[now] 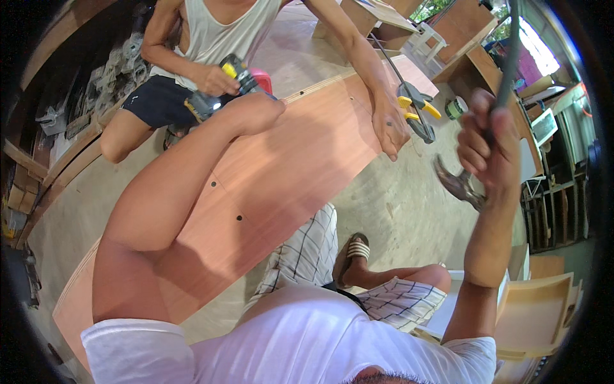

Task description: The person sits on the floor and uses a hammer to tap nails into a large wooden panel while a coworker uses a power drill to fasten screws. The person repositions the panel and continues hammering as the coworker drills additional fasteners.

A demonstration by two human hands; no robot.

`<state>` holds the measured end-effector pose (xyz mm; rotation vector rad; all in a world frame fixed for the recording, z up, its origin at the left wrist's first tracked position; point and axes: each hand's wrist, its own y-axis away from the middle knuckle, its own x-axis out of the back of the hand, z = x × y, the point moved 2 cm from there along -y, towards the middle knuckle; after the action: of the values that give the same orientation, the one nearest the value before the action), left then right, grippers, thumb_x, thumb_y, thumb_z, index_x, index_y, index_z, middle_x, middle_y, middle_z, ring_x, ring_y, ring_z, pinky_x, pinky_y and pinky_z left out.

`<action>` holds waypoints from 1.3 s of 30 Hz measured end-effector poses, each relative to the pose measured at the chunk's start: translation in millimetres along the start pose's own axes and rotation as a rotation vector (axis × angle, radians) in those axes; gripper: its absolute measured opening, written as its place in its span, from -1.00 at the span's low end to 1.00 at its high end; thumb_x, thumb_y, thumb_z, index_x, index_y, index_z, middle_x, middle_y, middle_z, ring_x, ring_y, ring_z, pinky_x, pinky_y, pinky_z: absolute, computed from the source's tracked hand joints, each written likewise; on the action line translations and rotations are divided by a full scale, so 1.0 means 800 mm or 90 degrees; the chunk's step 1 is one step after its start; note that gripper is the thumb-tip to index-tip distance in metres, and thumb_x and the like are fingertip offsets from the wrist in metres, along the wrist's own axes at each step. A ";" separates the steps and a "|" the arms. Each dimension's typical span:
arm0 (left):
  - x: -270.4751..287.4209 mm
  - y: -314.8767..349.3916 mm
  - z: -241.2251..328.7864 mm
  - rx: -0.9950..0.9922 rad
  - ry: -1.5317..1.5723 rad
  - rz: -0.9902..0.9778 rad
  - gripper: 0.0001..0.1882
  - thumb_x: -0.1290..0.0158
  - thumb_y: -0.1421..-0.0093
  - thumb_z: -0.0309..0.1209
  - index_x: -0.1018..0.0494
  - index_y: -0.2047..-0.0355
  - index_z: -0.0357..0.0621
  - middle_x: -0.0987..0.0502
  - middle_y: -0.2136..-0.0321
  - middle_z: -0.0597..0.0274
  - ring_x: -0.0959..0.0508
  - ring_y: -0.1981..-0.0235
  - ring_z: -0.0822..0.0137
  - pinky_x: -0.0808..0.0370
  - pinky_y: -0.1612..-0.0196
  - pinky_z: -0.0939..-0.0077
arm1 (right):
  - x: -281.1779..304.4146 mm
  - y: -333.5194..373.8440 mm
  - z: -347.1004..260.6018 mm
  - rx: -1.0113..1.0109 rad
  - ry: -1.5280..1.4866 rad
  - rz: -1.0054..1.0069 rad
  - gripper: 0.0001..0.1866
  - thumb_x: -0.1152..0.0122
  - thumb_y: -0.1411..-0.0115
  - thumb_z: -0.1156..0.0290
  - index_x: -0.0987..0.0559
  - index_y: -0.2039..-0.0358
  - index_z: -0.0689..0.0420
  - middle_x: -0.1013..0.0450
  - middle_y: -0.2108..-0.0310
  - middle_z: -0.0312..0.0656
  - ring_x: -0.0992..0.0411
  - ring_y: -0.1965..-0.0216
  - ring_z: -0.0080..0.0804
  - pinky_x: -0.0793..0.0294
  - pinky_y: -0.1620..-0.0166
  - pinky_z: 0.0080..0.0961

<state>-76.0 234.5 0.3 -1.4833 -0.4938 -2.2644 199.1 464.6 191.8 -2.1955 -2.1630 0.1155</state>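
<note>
My right hand (489, 137) is raised at the right and shut on the dark handle of a claw hammer (457, 185), whose metal head hangs below my fist. My left arm reaches across a long reddish plywood board (307, 160). My left hand (259, 105) rests at the board's far edge with its fingers hidden. Right beside it a co-worker's hand holds a yellow and black power drill (224, 83). The co-worker's other hand (390, 125) presses flat on the board.
A yellow-handled bar clamp (416, 109) grips the board's far right end, with a small round can (456, 107) beyond it. Light wooden panels (537, 313) lie at the lower right. My sandalled foot (355, 253) stands on the concrete floor. Shelves and clutter line both sides.
</note>
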 end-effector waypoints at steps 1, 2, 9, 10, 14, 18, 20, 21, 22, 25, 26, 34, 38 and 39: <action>0.002 0.005 -0.002 0.014 0.016 0.004 -0.39 0.30 -0.48 -0.06 -0.54 0.18 -0.41 -0.57 0.14 -0.39 -0.58 0.10 -0.27 -0.44 -0.04 -0.04 | 0.012 0.022 -0.005 0.016 0.038 0.045 -0.48 -0.22 -0.31 -0.16 -0.30 0.26 0.04 -0.08 0.67 -0.47 -0.04 0.76 -0.68 -0.14 0.72 -0.64; 0.004 0.008 -0.003 0.023 0.040 0.020 -0.39 0.30 -0.48 -0.06 -0.54 0.17 -0.41 -0.57 0.13 -0.39 -0.58 0.09 -0.28 -0.44 -0.06 -0.04 | 0.024 0.042 -0.008 0.038 0.059 0.066 -0.46 -0.23 -0.30 -0.18 -0.29 0.27 0.05 -0.10 0.67 -0.46 -0.06 0.76 -0.67 -0.14 0.72 -0.65; 0.015 0.019 -0.006 0.120 0.110 0.027 -0.41 0.20 -0.42 -0.01 -0.49 -0.10 -0.30 -0.54 -0.03 -0.34 -0.53 -0.09 -0.21 -0.40 -0.18 0.05 | 0.134 0.167 0.082 -0.004 0.227 0.343 -0.47 -0.35 -0.24 -0.12 -0.38 0.29 0.10 -0.24 0.64 -0.37 -0.24 0.69 -0.58 -0.30 0.62 -0.59; 0.016 0.020 -0.007 0.121 0.120 0.034 -0.39 0.17 -0.40 -0.01 -0.45 -0.17 -0.28 -0.53 -0.06 -0.34 -0.52 -0.11 -0.21 -0.39 -0.20 0.05 | 0.152 0.179 0.113 -0.033 0.257 0.395 -0.49 -0.34 -0.25 -0.10 -0.39 0.29 0.10 -0.27 0.63 -0.37 -0.27 0.67 -0.59 -0.33 0.59 -0.59; 0.013 0.031 -0.008 0.102 0.125 0.109 -0.38 0.05 -0.37 -0.02 -0.33 -0.33 -0.08 -0.54 -0.10 -0.24 -0.55 -0.11 -0.10 -0.39 -0.22 0.15 | 0.223 0.203 0.231 -0.204 0.319 0.409 -0.74 -0.21 -0.37 0.24 -0.44 0.37 0.12 -0.36 0.60 -0.35 -0.43 0.59 -0.50 -0.45 0.45 -0.50; 0.016 0.031 -0.011 0.061 0.180 0.095 -0.31 -0.04 -0.31 -0.03 -0.27 -0.40 0.07 -0.58 -0.03 -0.17 -0.58 -0.05 0.04 -0.41 -0.18 0.26 | 0.288 0.201 0.334 -0.325 0.357 0.345 -0.81 -0.22 -0.32 0.38 -0.48 0.39 0.19 -0.39 0.57 -0.34 -0.49 0.51 -0.49 -0.46 0.40 -0.44; 0.016 0.032 -0.009 0.066 0.210 0.087 -0.32 -0.08 -0.31 -0.08 -0.27 -0.41 0.09 -0.60 -0.01 -0.12 -0.58 -0.01 0.14 -0.41 -0.16 0.33 | 0.318 0.191 0.385 -0.399 0.428 0.296 -0.83 -0.22 -0.29 0.41 -0.48 0.40 0.19 -0.38 0.56 -0.33 -0.49 0.45 -0.46 -0.45 0.38 -0.37; 0.016 0.032 -0.007 0.065 0.207 0.097 -0.32 -0.09 -0.30 -0.10 -0.28 -0.41 0.08 -0.61 0.01 -0.09 -0.58 0.00 0.19 -0.41 -0.14 0.36 | 0.332 0.187 0.408 -0.412 0.490 0.240 -0.87 -0.22 -0.26 0.43 -0.50 0.39 0.19 -0.40 0.56 -0.29 -0.50 0.45 -0.39 -0.45 0.36 -0.33; 0.017 0.033 -0.006 0.064 0.203 0.107 -0.32 -0.10 -0.30 -0.12 -0.28 -0.40 0.07 -0.61 0.02 -0.06 -0.57 0.02 0.23 -0.41 -0.13 0.39 | 0.345 0.182 0.432 -0.439 0.553 0.192 -0.89 -0.21 -0.24 0.44 -0.51 0.38 0.19 -0.42 0.57 -0.25 -0.51 0.45 -0.33 -0.46 0.35 -0.29; 0.017 0.033 0.003 0.076 0.161 0.135 -0.35 -0.09 -0.31 -0.12 -0.32 -0.38 0.04 -0.61 -0.02 -0.05 -0.58 0.02 0.21 -0.42 -0.13 0.37 | 0.375 0.166 0.515 -0.394 0.734 0.029 -0.91 -0.20 -0.15 0.48 -0.56 0.31 0.16 -0.50 0.49 -0.10 -0.53 0.36 -0.11 -0.49 0.26 -0.19; 0.016 0.032 0.005 0.081 0.158 0.135 -0.36 -0.09 -0.30 -0.11 -0.33 -0.36 0.01 -0.61 -0.02 -0.05 -0.58 0.01 0.21 -0.42 -0.13 0.37 | 0.385 0.158 0.543 -0.364 0.807 -0.032 -0.88 -0.19 -0.13 0.49 -0.57 0.29 0.14 -0.52 0.46 -0.05 -0.54 0.32 -0.04 -0.50 0.22 -0.16; 0.024 0.031 0.012 0.251 0.045 0.112 -0.38 -0.06 -0.26 0.04 -0.56 -0.08 -0.24 -0.66 0.13 -0.13 -0.64 0.09 0.08 -0.49 -0.04 0.27 | 0.413 0.124 0.724 -0.326 0.989 -0.153 -0.79 -0.16 -0.24 0.42 -0.53 0.11 0.05 -0.46 0.09 -0.10 -0.47 -0.05 -0.05 -0.55 0.03 -0.08; 0.025 0.033 0.015 0.279 -0.031 0.146 -0.40 -0.02 -0.27 0.07 -0.61 0.06 -0.27 -0.65 0.21 -0.19 -0.64 0.14 -0.08 -0.51 0.03 0.18 | 0.393 0.130 0.778 -0.287 1.050 -0.225 -0.78 -0.07 -0.32 0.30 -0.53 0.07 0.00 -0.46 0.02 -0.12 -0.42 -0.10 -0.11 -0.45 -0.07 -0.04; 0.025 0.033 0.017 0.282 -0.039 0.162 -0.40 -0.01 -0.27 0.07 -0.62 0.08 -0.28 -0.65 0.21 -0.19 -0.64 0.13 -0.11 -0.51 0.03 0.16 | 0.387 0.131 0.785 -0.229 1.057 -0.207 -0.79 -0.07 -0.31 0.30 -0.54 0.07 0.00 -0.46 0.04 -0.13 -0.42 -0.10 -0.12 -0.43 -0.08 -0.03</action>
<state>-59.5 215.7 25.9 -1.3042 -0.7260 -1.7761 248.9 765.4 -447.6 -0.9839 -1.3549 -1.5283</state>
